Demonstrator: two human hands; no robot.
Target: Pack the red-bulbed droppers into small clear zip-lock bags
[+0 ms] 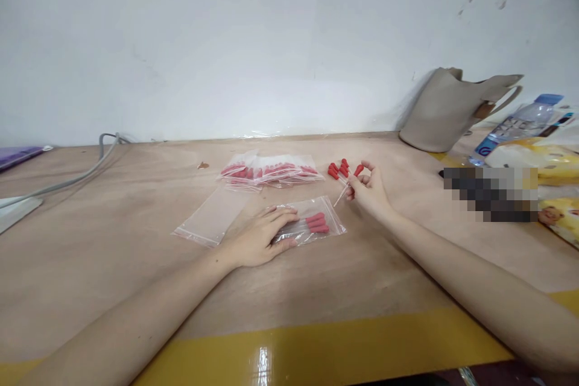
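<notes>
My left hand (pixel 266 235) lies with fingers spread on a clear zip bag (pixel 333 223) and presses it to the table. Inside that bag are several droppers (pixel 317 223) with red rubber bulbs, their stems partly hidden under the fingers. To the right, my right hand (pixel 365 188) pinches one dropper (pixel 359 170) by its upper part, the thin clear stem slanting down to the left. Right beside its fingertips, several loose droppers (pixel 333 170) rest on the table. Left of the pressed bag, another flat clear zip bag (pixel 212 214) lies with nothing visible inside.
Behind the hands, filled zip bags (pixel 271 170) with red bulbs lie in a stack. A grey-beige bag (pixel 447 108), a water bottle (pixel 520 126) and yellow packages (pixel 538 154) stand at right. A grey cable (pixel 81 175) crosses the left side. Yellow tape (pixel 325 338) edges the table (pixel 113 241).
</notes>
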